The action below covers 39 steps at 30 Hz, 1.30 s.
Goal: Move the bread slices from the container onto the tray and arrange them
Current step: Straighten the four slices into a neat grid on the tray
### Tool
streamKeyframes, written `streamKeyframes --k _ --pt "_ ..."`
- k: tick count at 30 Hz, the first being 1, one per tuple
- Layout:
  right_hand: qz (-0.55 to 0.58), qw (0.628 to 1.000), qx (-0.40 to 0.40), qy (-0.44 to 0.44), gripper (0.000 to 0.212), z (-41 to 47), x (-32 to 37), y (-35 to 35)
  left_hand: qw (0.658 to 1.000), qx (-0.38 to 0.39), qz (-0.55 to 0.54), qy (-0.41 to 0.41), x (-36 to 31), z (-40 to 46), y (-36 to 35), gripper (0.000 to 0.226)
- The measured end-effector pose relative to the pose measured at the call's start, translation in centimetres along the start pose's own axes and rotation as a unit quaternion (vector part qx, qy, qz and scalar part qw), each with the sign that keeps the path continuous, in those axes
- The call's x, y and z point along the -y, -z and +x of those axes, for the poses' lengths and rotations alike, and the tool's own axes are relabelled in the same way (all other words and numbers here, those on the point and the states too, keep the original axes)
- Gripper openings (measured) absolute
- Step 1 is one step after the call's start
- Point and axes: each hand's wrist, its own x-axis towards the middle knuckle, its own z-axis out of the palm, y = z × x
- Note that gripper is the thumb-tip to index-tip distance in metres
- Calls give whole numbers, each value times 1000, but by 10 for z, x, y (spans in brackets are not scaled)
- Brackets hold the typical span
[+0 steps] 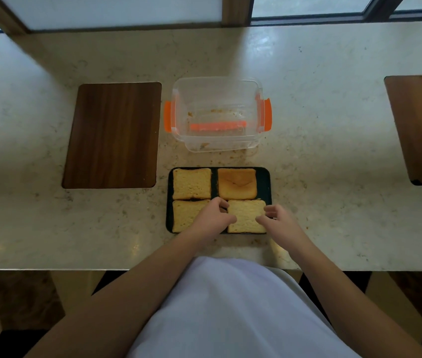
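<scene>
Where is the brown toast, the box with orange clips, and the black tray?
brown toast (237, 183), head view, middle of its top crust.
box with orange clips (217, 98), head view, far clear wall.
black tray (265, 182), head view, bare right side.

Pale yellow bread slices (191, 183) on a black tray (265, 182).

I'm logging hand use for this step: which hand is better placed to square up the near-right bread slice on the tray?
Probably the right hand: its fingers rest on the near-right slice at its outer edge. The left hand touches its inner edge but lies across the near-left slice.
</scene>
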Motion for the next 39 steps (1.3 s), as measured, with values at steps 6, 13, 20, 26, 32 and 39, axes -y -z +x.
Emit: streamKeyframes --k 6,13,20,26,32,39 --pt "-14 999 29 1 50 1 6 -5 1000 8 -6 11 2 0 10 44" --pt "-31 998 47 9 45 3 11 -8 1000 -9 -9 13 9 -1 20 33" --pt "22 999 35 3 43 15 23 7 999 -35 -29 -13 -3 5 28 37" --pt "73 996 43 -22 63 24 41 6 999 -30 -23 2 -19 13 29 45" --pt "66 996 49 -21 60 31 47 2 999 -20 -25 11 -26 19 33 42" --pt "50 997 52 -18 54 34 46 3 999 -16 -47 13 -26 22 32 39"
